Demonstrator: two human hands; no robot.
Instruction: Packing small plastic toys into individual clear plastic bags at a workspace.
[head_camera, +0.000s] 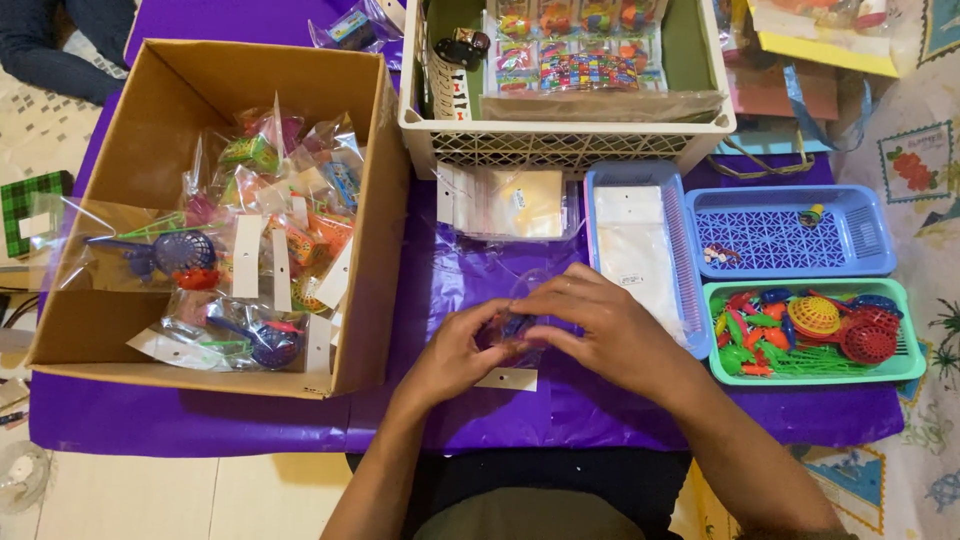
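Both my hands meet over the purple table cover (200, 420), holding a small clear plastic bag (515, 325) with a blue toy piece inside. My left hand (455, 350) grips the bag's left side. My right hand (600, 325) covers its right side with fingers curled over it. A white card header (506, 379) lies just below the hands. To the left stands a cardboard box (370, 260) filled with several packed toy bags.
A green tray (905, 366) of loose coloured toy parts sits at the right, a blue tray (870, 240) behind it, and a narrow blue tray (682, 280) with clear bags beside my right hand. A white basket (560, 145) stands at the back. Another person's dark sleeve (50, 50) shows top left.
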